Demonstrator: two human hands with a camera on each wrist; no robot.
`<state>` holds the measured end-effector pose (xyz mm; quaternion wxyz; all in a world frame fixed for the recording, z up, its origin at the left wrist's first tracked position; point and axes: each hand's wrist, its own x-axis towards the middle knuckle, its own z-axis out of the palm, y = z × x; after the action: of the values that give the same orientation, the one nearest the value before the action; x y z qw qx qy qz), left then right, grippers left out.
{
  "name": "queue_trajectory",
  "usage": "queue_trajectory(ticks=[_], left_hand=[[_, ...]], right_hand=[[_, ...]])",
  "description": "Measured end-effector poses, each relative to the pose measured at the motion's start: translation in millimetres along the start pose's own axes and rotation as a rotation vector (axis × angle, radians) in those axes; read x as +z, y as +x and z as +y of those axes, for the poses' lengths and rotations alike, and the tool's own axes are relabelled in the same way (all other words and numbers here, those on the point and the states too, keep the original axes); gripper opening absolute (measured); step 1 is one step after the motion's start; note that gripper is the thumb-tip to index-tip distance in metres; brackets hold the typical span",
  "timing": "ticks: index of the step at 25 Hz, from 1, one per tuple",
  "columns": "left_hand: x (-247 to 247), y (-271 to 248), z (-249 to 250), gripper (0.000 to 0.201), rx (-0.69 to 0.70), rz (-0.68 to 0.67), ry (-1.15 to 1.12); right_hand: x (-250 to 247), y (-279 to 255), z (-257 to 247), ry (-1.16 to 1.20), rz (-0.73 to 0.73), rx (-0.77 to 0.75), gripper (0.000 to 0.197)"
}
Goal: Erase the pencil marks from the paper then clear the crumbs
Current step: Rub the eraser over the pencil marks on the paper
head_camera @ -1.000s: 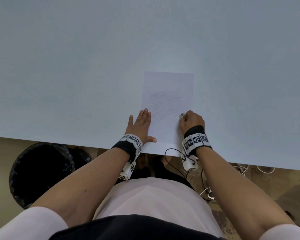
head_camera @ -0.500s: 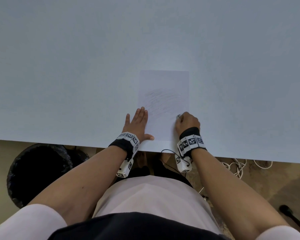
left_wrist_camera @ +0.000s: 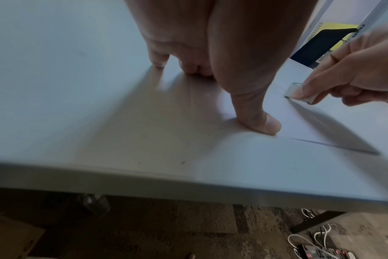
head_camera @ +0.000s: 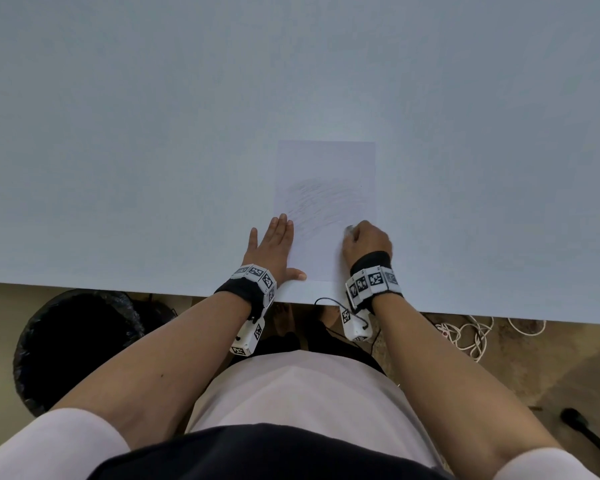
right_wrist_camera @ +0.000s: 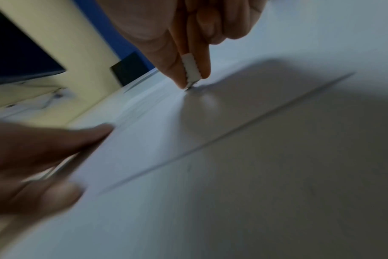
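Note:
A white sheet of paper (head_camera: pixel 326 174) lies near the front edge of the pale table (head_camera: pixel 153 133), with faint grey pencil marks (head_camera: pixel 323 206) across its middle. My left hand (head_camera: pixel 274 244) lies flat with straight fingers on the paper's left edge, thumb (left_wrist_camera: pixel 266 126) pressing its near corner. My right hand (head_camera: pixel 366 242) pinches a small white eraser (right_wrist_camera: pixel 192 70) between thumb and fingers, its tip touching the paper at the lower right of the marks. In the left wrist view the eraser (left_wrist_camera: pixel 296 91) shows at the right.
A black bin (head_camera: pixel 73 344) stands on the floor under the table's left front. White cables (head_camera: pixel 465 334) and a power strip (left_wrist_camera: pixel 321 252) lie on the floor at the right. The table's front edge (left_wrist_camera: pixel 188 180) runs just behind my wrists.
My right hand with the eraser has shifted a little to the left along the lower part of the marks. The left hand stays flat on the paper's edge.

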<state>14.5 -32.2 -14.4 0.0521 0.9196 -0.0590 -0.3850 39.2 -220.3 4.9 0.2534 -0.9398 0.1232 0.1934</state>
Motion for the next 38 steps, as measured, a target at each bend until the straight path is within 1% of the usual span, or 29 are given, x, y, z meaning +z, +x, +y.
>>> queue_trajectory(ticks=[2,3,4,5,8,10,11,12,14,15,16,17,18,20,22,23,24,27,28,29,30,33,35,36,37,38], left_hand=[[1,1,0,0.114,0.005,0.000,-0.002],[2,2,0,0.114,0.008,-0.001,-0.007],[3,2,-1,0.115,0.008,0.000,-0.009],[3,2,-2,0.115,0.006,0.003,-0.008],[3,2,-2,0.115,0.007,-0.001,-0.012],[3,2,-2,0.115,0.007,-0.004,-0.007],[3,1,-2,0.115,0.006,-0.002,-0.011],[3,1,-2,0.115,0.004,0.002,-0.013],[3,2,-2,0.115,0.009,-0.003,-0.020],[3,3,-2,0.115,0.013,-0.008,-0.027],[4,3,-1,0.115,0.014,-0.008,-0.027],[3,2,-2,0.115,0.011,-0.004,-0.021],[3,2,-2,0.115,0.008,-0.002,-0.019],[3,2,-2,0.115,0.009,0.000,-0.026],[4,1,-2,0.115,0.012,-0.001,-0.021],[3,1,-2,0.114,0.011,0.002,-0.024],[3,1,-2,0.114,0.012,0.002,-0.026],[3,2,-2,0.115,0.020,-0.010,-0.030],[3,2,-2,0.115,0.022,-0.012,-0.035],[3,2,-2,0.114,0.021,-0.008,-0.034],[3,2,-3,0.114,0.018,-0.003,-0.029],[2,2,-2,0.113,0.024,-0.001,-0.033],[3,0,-2,0.113,0.024,0.004,-0.023],[3,1,-3,0.114,0.022,0.006,-0.026],[3,1,-3,0.114,0.023,0.005,-0.031],[4,2,-3,0.114,0.024,0.003,-0.034]], right_hand=[[16,-14,-7,-0.110,-0.124,-0.196,0.030],[19,-18,-5,-0.152,-0.162,-0.250,0.029],[18,-18,-2,-0.160,-0.161,-0.248,0.029],[13,-12,2,-0.143,-0.130,-0.212,0.029],[-7,5,18,-0.096,-0.044,-0.045,0.022],[-9,6,17,-0.060,-0.017,0.002,0.021],[-5,1,10,-0.054,-0.021,-0.031,0.024],[2,-7,1,-0.060,-0.058,-0.106,0.027],[20,-25,-15,-0.145,-0.213,-0.285,0.026],[26,-31,-18,-0.187,-0.274,-0.340,0.024],[27,-31,-16,-0.196,-0.279,-0.357,0.022],[24,-27,-12,-0.181,-0.245,-0.332,0.021],[19,-21,-4,-0.152,-0.191,-0.277,0.022],[4,-6,14,-0.094,-0.088,-0.119,0.025],[-3,0,22,-0.054,-0.022,-0.029,0.025],[-2,-2,18,-0.045,-0.009,-0.039,0.025],[3,-8,11,-0.041,-0.025,-0.089,0.026],[26,-31,-8,-0.161,-0.249,-0.329,0.025],[28,-34,-8,-0.195,-0.278,-0.360,0.023],[25,-31,-4,-0.194,-0.260,-0.345,0.023],[20,-26,1,-0.171,-0.210,-0.298,0.023],[-2,-9,24,-0.089,-0.062,-0.082,0.028],[-8,-5,29,-0.032,-0.006,0.007,0.027],[-7,-7,25,-0.017,0.008,0.012,0.027],[-3,-11,18,-0.008,-0.007,-0.016,0.027],[4,-17,10,-0.014,-0.058,-0.084,0.026]])
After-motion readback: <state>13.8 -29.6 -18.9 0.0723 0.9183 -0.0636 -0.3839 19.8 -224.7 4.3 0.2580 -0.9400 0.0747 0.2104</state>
